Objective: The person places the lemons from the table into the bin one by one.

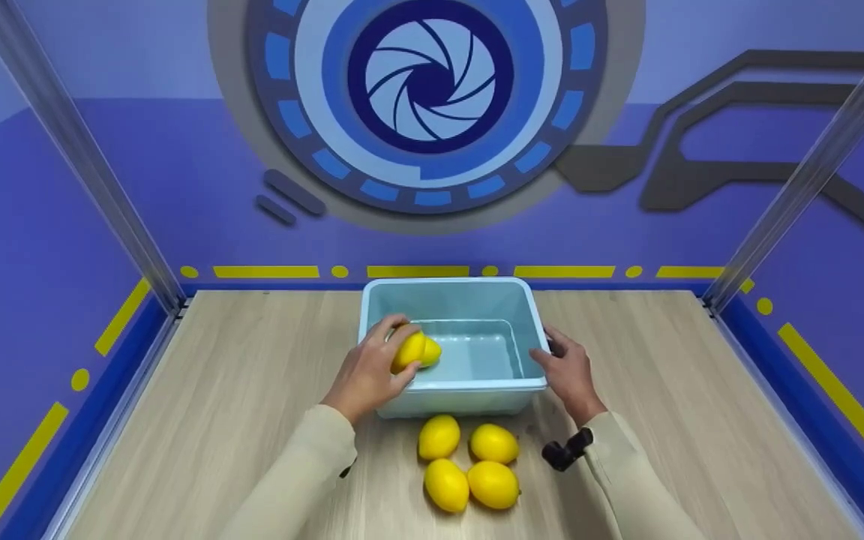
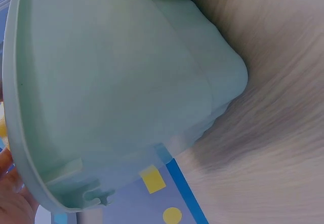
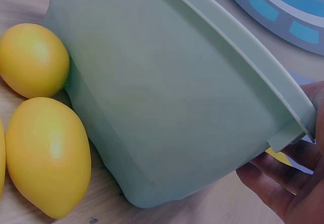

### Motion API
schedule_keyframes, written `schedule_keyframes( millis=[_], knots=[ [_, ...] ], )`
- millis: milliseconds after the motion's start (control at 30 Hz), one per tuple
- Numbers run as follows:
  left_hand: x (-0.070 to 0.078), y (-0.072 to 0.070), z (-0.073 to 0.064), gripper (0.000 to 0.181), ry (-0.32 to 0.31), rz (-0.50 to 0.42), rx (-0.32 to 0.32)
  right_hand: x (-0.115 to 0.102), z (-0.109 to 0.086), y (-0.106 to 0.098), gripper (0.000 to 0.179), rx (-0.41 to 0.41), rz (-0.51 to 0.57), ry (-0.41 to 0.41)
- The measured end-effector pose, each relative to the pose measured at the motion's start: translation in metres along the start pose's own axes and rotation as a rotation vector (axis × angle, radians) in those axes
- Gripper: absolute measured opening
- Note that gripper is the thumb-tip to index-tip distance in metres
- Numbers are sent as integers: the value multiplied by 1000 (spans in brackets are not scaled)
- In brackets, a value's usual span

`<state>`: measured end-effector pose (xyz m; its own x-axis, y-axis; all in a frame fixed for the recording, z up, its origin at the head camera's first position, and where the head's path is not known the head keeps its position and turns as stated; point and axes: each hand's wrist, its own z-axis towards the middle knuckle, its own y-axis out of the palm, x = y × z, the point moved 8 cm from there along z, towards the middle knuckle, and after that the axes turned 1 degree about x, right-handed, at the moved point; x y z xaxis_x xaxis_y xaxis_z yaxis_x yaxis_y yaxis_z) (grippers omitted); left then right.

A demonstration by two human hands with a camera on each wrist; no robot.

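Note:
A pale blue-green plastic bin (image 1: 451,386) stands at the back middle of the table. Over its left side, my left hand (image 1: 372,367) holds a yellow lemon (image 1: 408,352) between fingers and thumb, down inside the rim. Partly behind that one shows another lemon (image 1: 432,351). At the bin's right end my right hand (image 1: 571,371) grips the rim, with the thumb over the edge and the fingers (image 3: 271,176) under it. Several lemons (image 1: 446,485) lie in a loose cluster in front of the bin, the back ones near its front wall.
The wooden table (image 1: 267,450) runs up to a blue printed back wall (image 1: 139,187). Clear upright posts (image 1: 113,180) stand at both back corners, with blue side walls beyond. A small black device (image 1: 567,450) is worn at the right wrist.

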<state>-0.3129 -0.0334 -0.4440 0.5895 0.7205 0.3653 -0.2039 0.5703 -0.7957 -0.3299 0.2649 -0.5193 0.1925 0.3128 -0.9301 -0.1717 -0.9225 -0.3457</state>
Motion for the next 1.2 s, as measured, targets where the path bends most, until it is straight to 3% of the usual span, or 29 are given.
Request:
schedule_keyframes(
  millis=[667, 1200],
  knots=[
    [2, 6, 5, 46, 26, -23, -1, -1, -3, -1, 56, 29, 23, -36],
    [1, 10, 7, 47, 29, -38, -4, 1, 0, 0, 57, 18, 10, 3]
  ],
)
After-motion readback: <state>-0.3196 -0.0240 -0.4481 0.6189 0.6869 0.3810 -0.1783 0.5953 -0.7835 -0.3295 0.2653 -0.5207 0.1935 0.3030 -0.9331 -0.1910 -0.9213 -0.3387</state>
